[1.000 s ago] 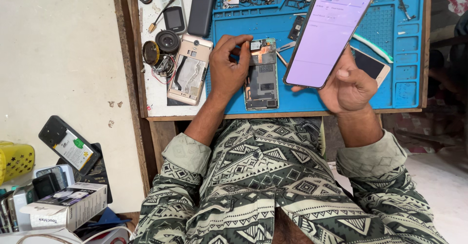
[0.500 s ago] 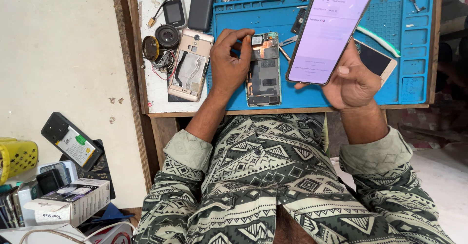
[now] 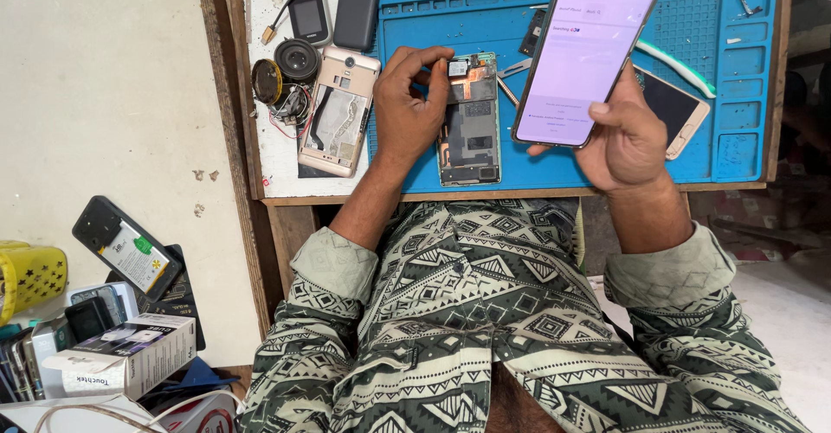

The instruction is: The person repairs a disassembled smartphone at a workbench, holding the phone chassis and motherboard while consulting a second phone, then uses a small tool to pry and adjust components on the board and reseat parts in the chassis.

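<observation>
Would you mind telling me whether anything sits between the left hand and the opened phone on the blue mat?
Nothing visible does: the left hand already rests against the opened phone on the blue mat, fingertips at its top end.

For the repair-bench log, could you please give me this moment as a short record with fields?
Left hand: fingertips on the top of the opened phone, which lies flat on the blue mat
Right hand: holds up a lit smartphone, screen towards the camera
Under the lit phone: gold phone on the mat
Left of the mat: gold back shell, round parts, black phone
Floor, left: boxes, yellow container
</observation>
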{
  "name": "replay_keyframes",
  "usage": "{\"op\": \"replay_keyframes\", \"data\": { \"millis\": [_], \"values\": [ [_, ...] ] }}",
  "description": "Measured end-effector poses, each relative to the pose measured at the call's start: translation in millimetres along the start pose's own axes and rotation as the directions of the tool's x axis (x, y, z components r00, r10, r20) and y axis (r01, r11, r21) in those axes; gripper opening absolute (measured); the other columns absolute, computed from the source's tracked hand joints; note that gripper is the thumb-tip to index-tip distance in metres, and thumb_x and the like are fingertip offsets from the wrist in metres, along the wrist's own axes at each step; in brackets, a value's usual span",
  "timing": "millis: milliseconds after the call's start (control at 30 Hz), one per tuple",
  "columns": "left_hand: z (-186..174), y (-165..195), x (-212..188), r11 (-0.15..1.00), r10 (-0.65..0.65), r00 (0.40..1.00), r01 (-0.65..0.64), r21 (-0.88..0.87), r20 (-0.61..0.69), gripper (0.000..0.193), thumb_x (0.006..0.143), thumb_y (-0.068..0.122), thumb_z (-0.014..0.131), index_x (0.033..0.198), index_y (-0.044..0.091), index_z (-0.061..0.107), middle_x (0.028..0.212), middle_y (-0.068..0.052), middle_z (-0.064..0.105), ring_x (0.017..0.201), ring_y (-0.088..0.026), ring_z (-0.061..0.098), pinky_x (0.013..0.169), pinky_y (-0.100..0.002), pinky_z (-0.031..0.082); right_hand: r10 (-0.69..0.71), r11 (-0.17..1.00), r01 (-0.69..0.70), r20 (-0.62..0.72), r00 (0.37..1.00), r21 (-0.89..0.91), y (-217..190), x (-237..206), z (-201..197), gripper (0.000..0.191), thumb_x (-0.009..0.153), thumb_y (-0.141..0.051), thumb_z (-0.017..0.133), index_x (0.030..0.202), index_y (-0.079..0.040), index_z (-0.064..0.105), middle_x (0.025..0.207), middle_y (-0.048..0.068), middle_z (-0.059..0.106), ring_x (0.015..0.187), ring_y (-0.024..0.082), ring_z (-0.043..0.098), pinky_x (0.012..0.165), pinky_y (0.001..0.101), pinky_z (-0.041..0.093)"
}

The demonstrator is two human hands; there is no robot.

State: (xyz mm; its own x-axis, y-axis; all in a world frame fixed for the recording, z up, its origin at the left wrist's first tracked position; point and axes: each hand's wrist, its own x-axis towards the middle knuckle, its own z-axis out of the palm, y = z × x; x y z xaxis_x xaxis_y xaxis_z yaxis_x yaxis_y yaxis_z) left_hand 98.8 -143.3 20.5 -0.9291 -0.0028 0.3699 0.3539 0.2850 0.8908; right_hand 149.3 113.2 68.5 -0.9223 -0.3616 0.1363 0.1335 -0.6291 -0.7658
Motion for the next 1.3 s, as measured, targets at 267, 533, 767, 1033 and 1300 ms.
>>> {"op": "replay_keyframes", "data": {
  "millis": [267, 533, 767, 1033, 1300],
  "values": [
    [42, 10, 0, 1.000, 0.000, 1.000, 0.000, 0.002, 0.000, 0.013, 0.101, 0.008, 0.067, 0.110, 0.010, 0.076, 0.095, -0.001, 0.066, 0.074, -0.007, 0.064, 0.055, -0.021, 0.046, 0.014, 0.998, -0.020, -0.105, 0.994, -0.058, -22, -18, -27, 0.078, 0.093, 0.002, 0.049, 0.165, -0.005, 0.019, 0.137, 0.028, 0.056, 0.111, 0.042, 0.069, 0.080, 0.0579, 0.066],
    [68, 32, -9, 1.000, -0.016, 1.000, 0.016, -0.003, -0.002, 0.014, 0.100, 0.008, 0.067, 0.110, 0.009, 0.077, 0.094, -0.001, 0.067, 0.074, -0.007, 0.063, 0.054, -0.022, 0.045, 0.024, 0.995, -0.035, -0.124, 0.992, -0.090, -47, -41, -41, 0.085, 0.089, 0.004, 0.049, 0.167, -0.006, 0.016, 0.142, 0.027, 0.057, 0.111, 0.041, 0.070, 0.081, 0.0584, 0.066],
    [101, 51, -26, 1.000, -0.019, 1.000, 0.019, 0.006, -0.003, 0.014, 0.100, 0.008, 0.067, 0.110, 0.009, 0.077, 0.095, -0.002, 0.068, 0.074, -0.007, 0.064, 0.054, -0.022, 0.045, 0.021, 0.994, -0.032, -0.112, 0.994, -0.102, -68, -71, -58, 0.086, 0.089, 0.003, 0.050, 0.168, -0.004, 0.016, 0.137, 0.028, 0.058, 0.110, 0.041, 0.070, 0.078, 0.0561, 0.066],
    [134, 72, -59, 1.000, -0.005, 1.000, 0.005, 0.014, 0.011, 0.014, 0.100, 0.008, 0.067, 0.110, 0.009, 0.077, 0.095, -0.002, 0.067, 0.075, -0.007, 0.065, 0.053, -0.022, 0.046, 0.014, 0.996, -0.024, -0.106, 0.994, -0.087, -86, -118, -72, 0.086, 0.090, 0.004, 0.049, 0.168, -0.005, 0.015, 0.140, 0.028, 0.057, 0.111, 0.041, 0.070, 0.082, 0.0574, 0.067],
    [108, 81, -91, 1.000, -0.012, 1.000, 0.012, 0.000, 0.000, 0.015, 0.100, 0.008, 0.067, 0.112, 0.009, 0.076, 0.094, -0.002, 0.068, 0.075, -0.007, 0.065, 0.054, -0.022, 0.046, 0.017, 0.994, -0.026, -0.084, 0.996, -0.106, -66, -141, -45, 0.087, 0.089, 0.005, 0.049, 0.168, -0.005, 0.015, 0.136, 0.028, 0.058, 0.110, 0.041, 0.070, 0.082, 0.0569, 0.066]
  ]
}}
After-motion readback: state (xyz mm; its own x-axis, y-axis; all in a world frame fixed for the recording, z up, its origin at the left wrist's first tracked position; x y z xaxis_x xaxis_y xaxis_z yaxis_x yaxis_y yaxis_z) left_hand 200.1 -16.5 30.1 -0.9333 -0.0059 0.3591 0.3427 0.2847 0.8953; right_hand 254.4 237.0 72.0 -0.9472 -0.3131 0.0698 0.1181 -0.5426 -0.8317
